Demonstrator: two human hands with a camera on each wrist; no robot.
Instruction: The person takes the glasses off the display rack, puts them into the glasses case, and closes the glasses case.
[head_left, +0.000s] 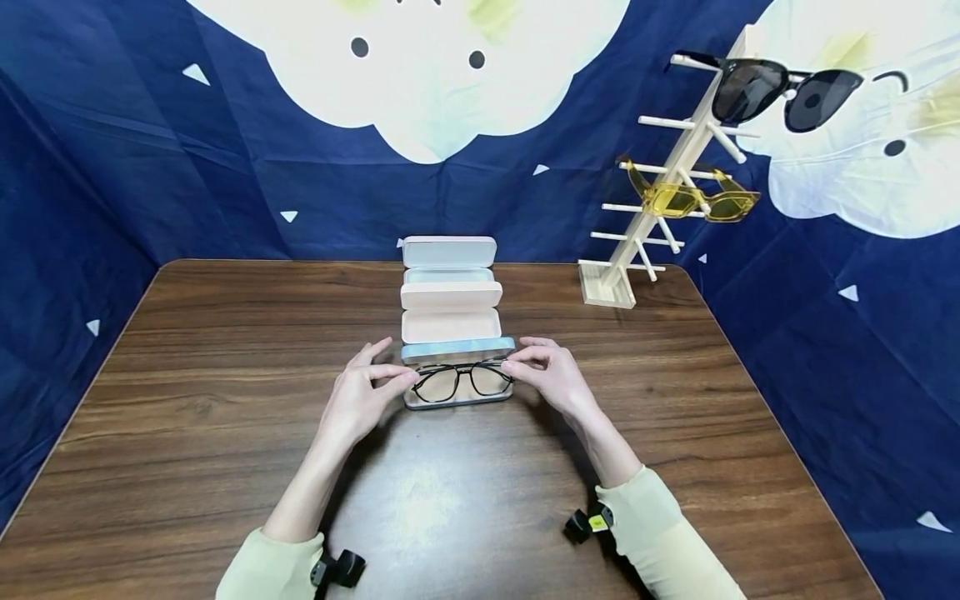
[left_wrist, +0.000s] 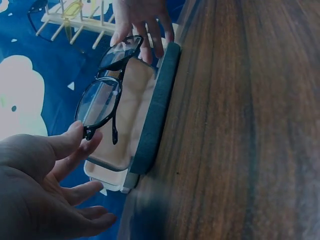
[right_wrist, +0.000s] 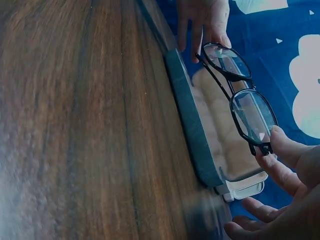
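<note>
In the head view, a pair of black-framed glasses (head_left: 462,369) is held over the nearest open case (head_left: 457,402) on the desk (head_left: 225,375), its long axis running left to right, parallel to the case's length. The left hand (head_left: 367,392) pinches one outer end of the frame between thumb and finger; the right hand (head_left: 553,377) pinches the other end the same way. Behind the nearest case, more open cases (head_left: 450,325) stand in a row; their edges run together, so the total is probably three. One wooden rack (head_left: 660,183) carries two pairs: black sunglasses (head_left: 816,102) above, yellow glasses (head_left: 672,200) below. Both forearms are cut off at the bottom edge.

In the left wrist view, the glasses slant from lower left to upper right, two lenses and one bridge visible, with a temple arm folded behind. The right hand is cut off at the top, as are parts of the rack.

In the right wrist view, the long axis slants from upper left to lower right. Tan lining shows behind the frame; the right hand runs out of the picture, and the row of cases behind is mostly hidden.
</note>
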